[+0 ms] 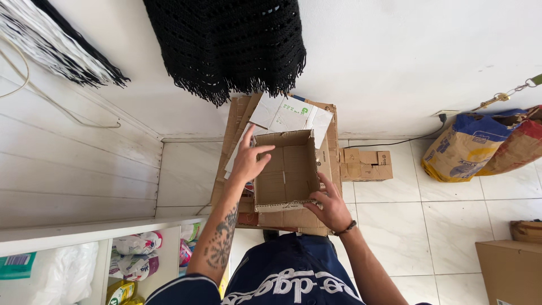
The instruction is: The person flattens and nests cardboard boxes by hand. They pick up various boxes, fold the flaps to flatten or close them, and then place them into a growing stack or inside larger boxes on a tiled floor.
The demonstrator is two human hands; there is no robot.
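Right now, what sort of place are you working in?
Probably a storeroom or shop back room: flattened cartons stacked against the wall, large sacks on the tiled floor, and a shelf of packaged goods. Both hands hold an open box.

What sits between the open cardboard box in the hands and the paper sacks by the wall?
In the head view, a small closed carton on the floor tiles lies between the open box and the sacks.
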